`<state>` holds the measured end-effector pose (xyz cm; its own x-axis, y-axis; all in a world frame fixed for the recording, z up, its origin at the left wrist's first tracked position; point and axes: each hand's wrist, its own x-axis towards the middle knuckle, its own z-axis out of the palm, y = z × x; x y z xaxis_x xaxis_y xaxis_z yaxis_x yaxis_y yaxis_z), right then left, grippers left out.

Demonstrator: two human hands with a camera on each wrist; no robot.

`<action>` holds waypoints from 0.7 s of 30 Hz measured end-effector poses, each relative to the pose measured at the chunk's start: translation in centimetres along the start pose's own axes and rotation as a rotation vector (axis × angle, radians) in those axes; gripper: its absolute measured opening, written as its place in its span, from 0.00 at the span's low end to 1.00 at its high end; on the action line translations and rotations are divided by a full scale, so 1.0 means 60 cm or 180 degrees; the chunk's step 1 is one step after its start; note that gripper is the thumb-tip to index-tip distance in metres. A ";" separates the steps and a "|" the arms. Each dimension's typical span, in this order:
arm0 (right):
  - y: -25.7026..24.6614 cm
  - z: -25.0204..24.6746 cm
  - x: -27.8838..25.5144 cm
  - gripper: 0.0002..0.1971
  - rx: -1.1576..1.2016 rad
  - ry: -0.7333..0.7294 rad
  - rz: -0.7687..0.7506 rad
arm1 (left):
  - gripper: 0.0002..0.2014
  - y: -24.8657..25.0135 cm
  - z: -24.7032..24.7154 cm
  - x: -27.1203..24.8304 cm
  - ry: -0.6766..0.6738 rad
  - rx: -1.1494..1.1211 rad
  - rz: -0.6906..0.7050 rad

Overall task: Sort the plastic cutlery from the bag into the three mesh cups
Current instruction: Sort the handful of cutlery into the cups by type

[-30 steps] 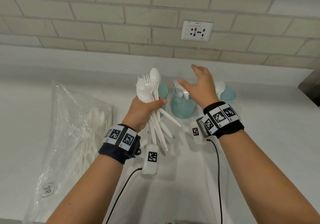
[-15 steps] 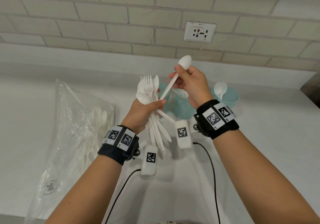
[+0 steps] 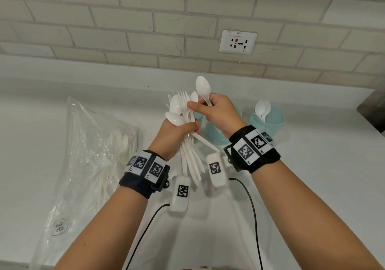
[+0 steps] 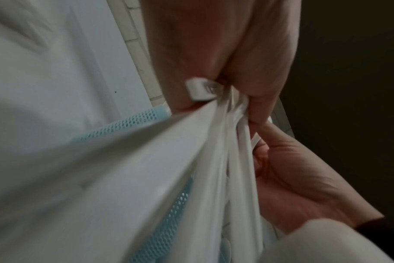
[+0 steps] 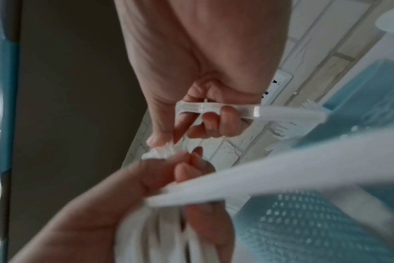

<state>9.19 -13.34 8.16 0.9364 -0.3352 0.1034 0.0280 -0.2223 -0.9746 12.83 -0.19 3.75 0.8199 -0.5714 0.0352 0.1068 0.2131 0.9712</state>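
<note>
two hands meet: the left hand (image 3: 175,136) grips a bundle of cutlery (image 3: 185,123), the right hand (image 3: 216,113) pinches one spoon (image 3: 203,88). two cups (image 3: 268,119) hide behind them; the bag (image 3: 87,155) lies left, contents blurred.

— How many cups show?
— Two mesh cups (image 3: 216,132) sit mostly behind the right hand (image 3: 218,113).
— The bag's contents?
— The bag (image 3: 87,161) blurs them.
</note>
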 end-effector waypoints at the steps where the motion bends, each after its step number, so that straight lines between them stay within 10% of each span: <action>1: -0.001 -0.001 0.000 0.07 0.0090 0.0055 0.0019 | 0.07 0.000 0.000 0.000 0.0043 -0.0045 0.0002; 13: -0.020 -0.102 0.014 0.09 0.0732 0.1315 -0.0498 | 0.12 0.010 0.020 0.006 0.0240 -0.0286 -0.0249; 21: 0.051 -0.229 0.025 0.16 -0.0123 0.2065 -0.0212 | 0.12 0.002 0.047 0.012 0.0234 -0.0194 -0.0286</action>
<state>5.89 -27.11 8.09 0.5316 -0.8014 0.2742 0.0549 -0.2905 -0.9553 11.87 -2.80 4.56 0.8443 -0.5311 -0.0708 0.2137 0.2126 0.9535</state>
